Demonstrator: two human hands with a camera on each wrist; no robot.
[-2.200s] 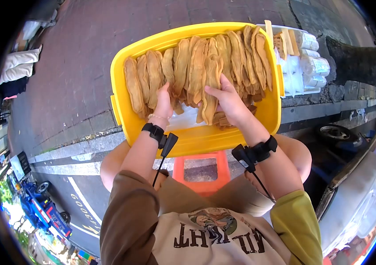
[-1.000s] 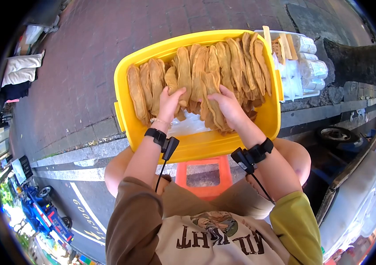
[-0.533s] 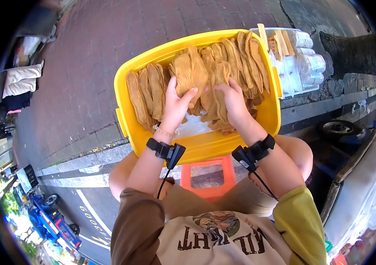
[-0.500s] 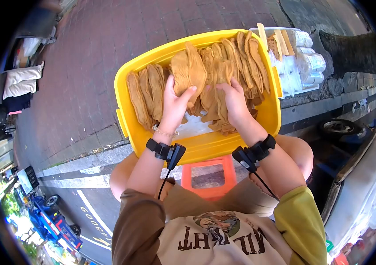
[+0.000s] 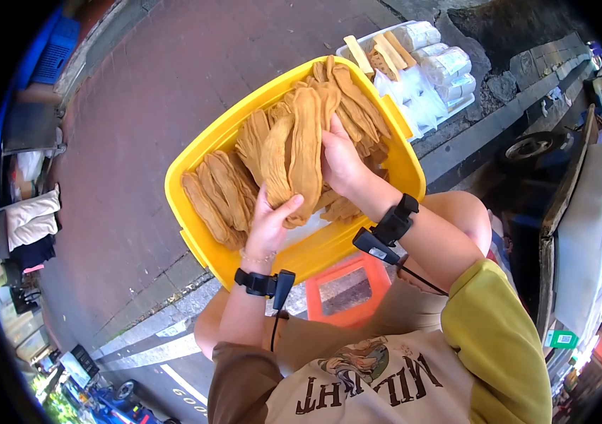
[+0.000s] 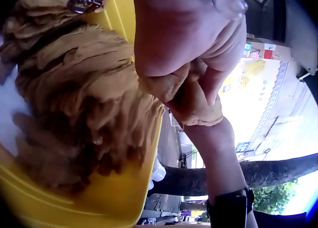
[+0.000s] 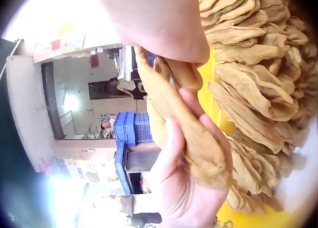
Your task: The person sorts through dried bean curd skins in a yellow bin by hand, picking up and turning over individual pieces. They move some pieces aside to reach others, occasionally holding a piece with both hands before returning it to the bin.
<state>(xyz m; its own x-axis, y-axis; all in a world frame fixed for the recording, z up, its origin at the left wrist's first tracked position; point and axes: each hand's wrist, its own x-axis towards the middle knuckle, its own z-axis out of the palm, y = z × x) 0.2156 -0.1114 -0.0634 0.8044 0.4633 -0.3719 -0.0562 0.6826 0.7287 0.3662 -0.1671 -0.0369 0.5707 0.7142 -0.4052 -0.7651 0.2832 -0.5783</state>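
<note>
In the head view, the left hand (image 5: 270, 223) grips the lower ends of several long, wrinkled tan-brown strips (image 5: 306, 152), thumb on top. The right hand (image 5: 343, 164) holds the upper part of a strip at the right side of that bunch. Both hands are above a yellow tub (image 5: 205, 147) lined with rows of similar strips (image 5: 210, 201). In the right wrist view, a held strip (image 7: 186, 121) stretches between the left hand (image 7: 171, 193) and the right hand (image 7: 159, 24). In the left wrist view, the left hand (image 6: 184, 36) hides most of the held strips.
A tray (image 5: 467, 104) of plastic-wrapped rolls (image 5: 446, 65), clear bags and wooden pieces stands beyond the tub's right corner. An orange stool (image 5: 349, 319) is between the person's legs. Blue crates (image 7: 131, 128) and people show in the right wrist view's background.
The view has turned, so the tub appears tilted. The left hand has drawn its strips up and toward the person, and the right hand has moved up beside them.
</note>
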